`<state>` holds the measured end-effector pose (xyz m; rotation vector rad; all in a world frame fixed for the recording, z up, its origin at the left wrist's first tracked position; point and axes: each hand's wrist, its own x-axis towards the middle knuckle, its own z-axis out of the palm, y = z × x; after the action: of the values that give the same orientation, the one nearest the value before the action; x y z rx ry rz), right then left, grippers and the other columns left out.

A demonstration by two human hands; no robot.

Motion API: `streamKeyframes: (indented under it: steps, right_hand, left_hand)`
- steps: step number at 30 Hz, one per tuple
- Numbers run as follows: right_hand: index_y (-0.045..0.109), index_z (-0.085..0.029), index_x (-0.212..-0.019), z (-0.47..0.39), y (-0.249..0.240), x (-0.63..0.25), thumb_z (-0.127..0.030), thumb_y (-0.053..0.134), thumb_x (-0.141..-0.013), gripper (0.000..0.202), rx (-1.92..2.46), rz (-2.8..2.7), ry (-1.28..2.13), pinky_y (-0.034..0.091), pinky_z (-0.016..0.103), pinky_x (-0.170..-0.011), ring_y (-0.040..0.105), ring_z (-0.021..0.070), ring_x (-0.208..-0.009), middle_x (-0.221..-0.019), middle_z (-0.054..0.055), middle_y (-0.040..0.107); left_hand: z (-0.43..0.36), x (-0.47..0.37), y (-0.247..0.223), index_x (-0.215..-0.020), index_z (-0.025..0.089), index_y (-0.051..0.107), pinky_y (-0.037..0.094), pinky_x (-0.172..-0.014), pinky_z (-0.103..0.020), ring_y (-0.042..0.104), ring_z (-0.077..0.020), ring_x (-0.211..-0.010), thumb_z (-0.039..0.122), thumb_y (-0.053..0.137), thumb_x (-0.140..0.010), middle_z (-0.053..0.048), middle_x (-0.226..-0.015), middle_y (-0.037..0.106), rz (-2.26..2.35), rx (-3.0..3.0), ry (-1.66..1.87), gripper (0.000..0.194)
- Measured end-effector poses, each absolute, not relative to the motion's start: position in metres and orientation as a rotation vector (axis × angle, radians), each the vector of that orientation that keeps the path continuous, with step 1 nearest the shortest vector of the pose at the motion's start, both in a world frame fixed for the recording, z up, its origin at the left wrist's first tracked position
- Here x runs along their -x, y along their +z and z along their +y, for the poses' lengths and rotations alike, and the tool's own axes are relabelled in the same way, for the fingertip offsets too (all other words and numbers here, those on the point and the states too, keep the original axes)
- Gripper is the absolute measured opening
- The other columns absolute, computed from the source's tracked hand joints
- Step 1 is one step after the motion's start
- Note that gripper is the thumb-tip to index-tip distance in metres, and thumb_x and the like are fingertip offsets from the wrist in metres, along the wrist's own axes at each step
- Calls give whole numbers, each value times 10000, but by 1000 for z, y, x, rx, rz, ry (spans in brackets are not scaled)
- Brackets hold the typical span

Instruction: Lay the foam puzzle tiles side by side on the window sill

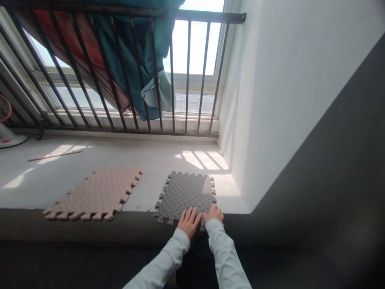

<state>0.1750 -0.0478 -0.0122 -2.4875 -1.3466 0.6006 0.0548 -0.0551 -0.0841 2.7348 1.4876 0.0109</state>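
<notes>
Grey foam mat [185, 194] lies flat on a pale concrete ledge [150, 160], near edge hanging a bit over the ledge's dark front lip.

L to R: a white fan base [9, 138] at far left edge, a thin wood stick [55, 155] on the ledge, then a pink foam mat [96, 194], well apart from the grey one. Black railing [120, 72] runs along the back w/ teal and red cloth [132, 60] draped over it, window behind. Sun stripes fall on the ledge by the corner.

Left hand [189, 222] flat, fingers spread, pressing the grey mat's near edge. Right hand [214, 213] just beside it, fingers resting on the mat's near right corner; nothing gripped. White wall [285, 100] at right, dark band below.
</notes>
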Motion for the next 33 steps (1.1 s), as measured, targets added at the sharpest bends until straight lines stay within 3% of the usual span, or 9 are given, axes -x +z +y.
streamKeyframes:
  steps: [5,10,13,17,21,24,27,33]
  right_hand:
    - [460,-149,-1176,-45,-17,-195,-328,414,-771,444,2339,-1292,548,370,346,-907,408,246,-1148,-1251,145,432]
    - [424,-93,-1194,-42,-21,-231,-443,179,-839,556,2260,-1147,562,389,243,-884,506,188,-1048,-1192,140,508]
    - [487,-102,-1140,-44,-30,-246,-455,262,-803,537,2274,-1124,611,434,266,-823,548,209,-990,-1133,142,556]
    - [569,-175,-1049,-39,-46,-251,-389,371,-750,417,2279,-1196,709,470,257,-710,602,186,-857,-988,76,633]
    - [634,-233,-895,-29,-58,-240,-315,410,-710,302,2248,-1327,819,464,246,-690,607,165,-834,-833,16,663]
    - [651,-243,-809,-22,-63,-230,-279,439,-683,249,2228,-1400,870,458,242,-701,606,159,-825,-773,2,661]
    - [652,-243,-788,-19,-66,-224,-269,437,-683,240,2228,-1424,879,457,246,-695,604,160,-823,-753,5,656]
    - [652,-231,-765,-20,-65,-218,-264,420,-686,247,2249,-1398,832,462,264,-676,602,176,-825,-750,23,651]
  left_hand:
    - [-35,-72,-82,-1197,269,493,426,-880,-435,489,-253,-1112,224,289,-859,-100,-1219,532,1671,-2832,320,397]
    - [-7,-14,-31,-1170,232,517,423,-898,-376,500,-201,-1105,155,275,-845,-81,-1185,565,1713,-3041,767,412]
    - [6,55,7,-1227,205,457,419,-901,-303,483,-148,-1123,90,228,-826,-83,-1187,564,1692,-3202,967,476]
    - [9,169,32,-1237,230,445,354,-966,-330,444,-151,-1162,48,228,-799,-62,-1192,563,1837,-3264,1039,521]
    - [-5,271,18,-1140,264,547,367,-941,-358,514,-179,-1077,57,276,-785,-48,-1124,609,2184,-3118,870,493]
    - [-22,318,-6,-1075,247,602,417,-875,-361,555,-197,-993,33,279,-759,-59,-1078,632,2361,-2936,529,500]
    - [-38,335,-27,-1070,240,607,441,-837,-341,564,-192,-964,11,257,-745,-61,-1079,631,2339,-2881,271,529]
    - [-42,324,-29,-1148,255,550,370,-946,-350,498,-193,-1074,34,218,-769,-31,-1198,559,2353,-2714,66,550]
